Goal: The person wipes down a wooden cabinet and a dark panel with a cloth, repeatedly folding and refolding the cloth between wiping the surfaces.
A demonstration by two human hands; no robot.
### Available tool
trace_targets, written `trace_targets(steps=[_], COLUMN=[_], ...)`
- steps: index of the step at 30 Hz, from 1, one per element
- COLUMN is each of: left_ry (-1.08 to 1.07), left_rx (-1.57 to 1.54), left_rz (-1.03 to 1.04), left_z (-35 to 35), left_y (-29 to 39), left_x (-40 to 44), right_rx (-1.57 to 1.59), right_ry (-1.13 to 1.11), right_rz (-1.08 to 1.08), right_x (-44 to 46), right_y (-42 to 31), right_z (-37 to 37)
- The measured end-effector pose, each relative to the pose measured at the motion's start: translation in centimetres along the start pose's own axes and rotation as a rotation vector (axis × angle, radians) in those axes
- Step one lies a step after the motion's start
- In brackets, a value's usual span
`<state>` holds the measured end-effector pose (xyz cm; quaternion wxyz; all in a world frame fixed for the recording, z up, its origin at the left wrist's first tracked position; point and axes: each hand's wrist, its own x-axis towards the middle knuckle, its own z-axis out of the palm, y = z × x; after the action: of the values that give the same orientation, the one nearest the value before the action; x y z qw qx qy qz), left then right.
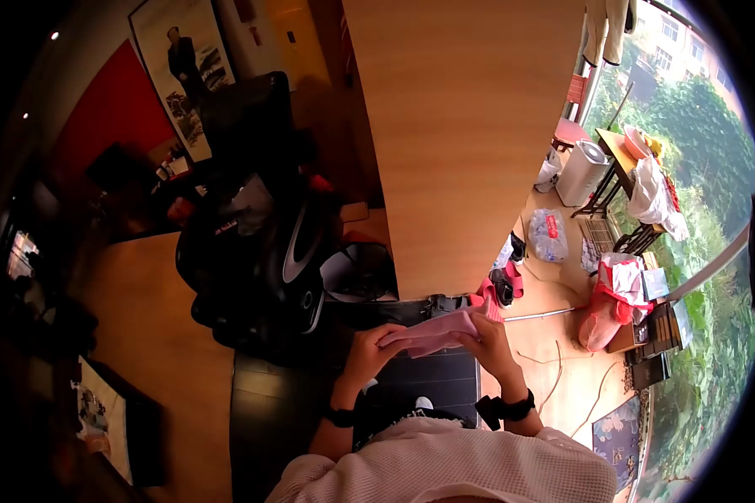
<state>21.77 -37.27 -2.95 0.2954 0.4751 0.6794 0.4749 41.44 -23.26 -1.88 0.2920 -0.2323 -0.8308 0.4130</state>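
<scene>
A pink cloth (432,333) is stretched between my two hands, in front of my body and above the dark floor. My left hand (369,350) grips its left end, with the fingers closed over the edge. The other end is pinched in my right hand (488,342). Folds run along the cloth, and I cannot tell what kind of item it is. Dark bands sit on both wrists, the right one with a bow-like piece.
Ahead stands a tall wooden panel (470,151). A black massage chair (260,243) is to the left. On the right are shoes (503,287), a bag of bottles (547,235), a white appliance (582,173), a red-and-white bag (621,281) and a long stick (541,315) on the floor.
</scene>
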Motion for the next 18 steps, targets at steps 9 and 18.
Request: trace_targets(steps=[9, 18], left_ry=[-0.594, -0.629], left_rx=[-0.960, -0.682], left_rz=[-0.153, -0.132], left_z=[-4.8, -13.8], left_y=[-12.7, -6.2], left_x=[11.3, 23.6], right_rx=[0.290, 0.893], right_ry=[0.262, -0.048], right_rz=[0.198, 0.209], right_x=[14.0, 22.0], right_y=[0.6, 4.4], right_z=[4.1, 5.8])
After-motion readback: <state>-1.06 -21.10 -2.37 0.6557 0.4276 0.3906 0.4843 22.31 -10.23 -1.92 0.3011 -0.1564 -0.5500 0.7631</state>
